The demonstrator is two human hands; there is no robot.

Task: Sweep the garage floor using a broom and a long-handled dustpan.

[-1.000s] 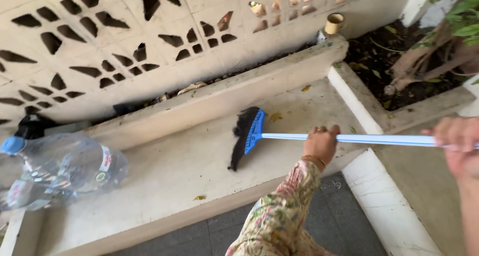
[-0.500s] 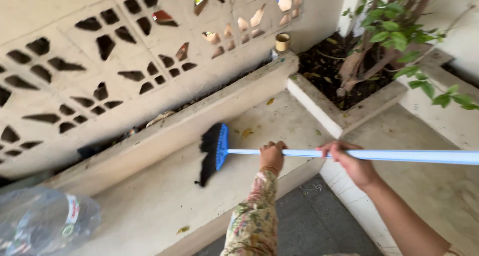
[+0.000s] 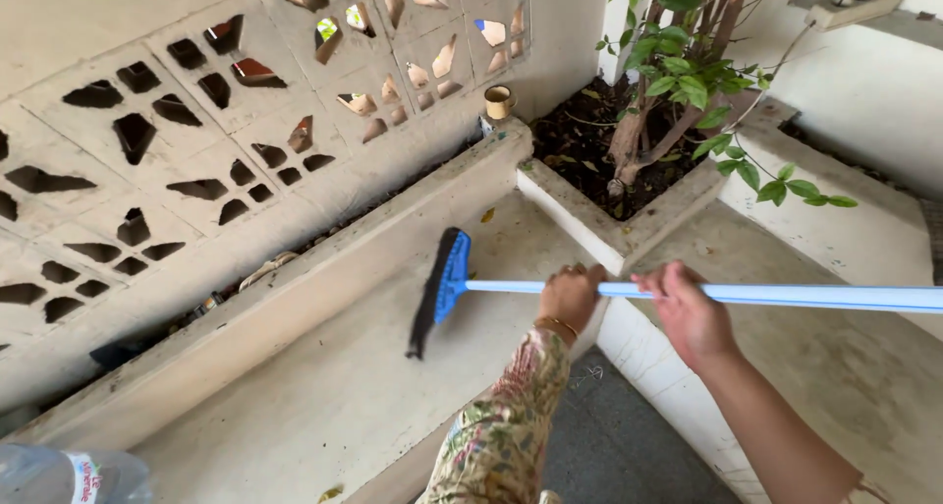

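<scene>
Plastic bottle (image 3: 69,476): one, clear, only partly in view at the bottom left corner, lying on the concrete ledge (image 3: 324,396).
Screen wall (image 3: 196,140): pale patterned blocks with cut-out openings, running behind a raised concrete curb (image 3: 295,288).
Broom head (image 3: 440,290): one, blue block with black bristles, resting on the ledge just beside the curb, bristles pointing left.
Broom handle (image 3: 786,295): one long pale blue pole, lying nearly level from the head out past the right edge.
Left hand (image 3: 570,298): closed around the handle close to the head, knuckles up; a bangle on the wrist and a floral sleeve below.
Right hand (image 3: 686,312): wrapped around the same handle, just beside the left hand, bare forearm trailing to the lower right.
Handling: the broom looks light and stiff; the bristles are soft and would bend under pressure. The smooth pole could turn in a loose grasp, so two hands spaced apart on the pole give the best control.
Small cup (image 3: 499,101): one, tan, standing on the curb's far end.
Planter (image 3: 629,234): one concrete box of dark soil holding one leafy shrub (image 3: 688,72).
Fallen leaves: a few, scattered on the ledge.
</scene>
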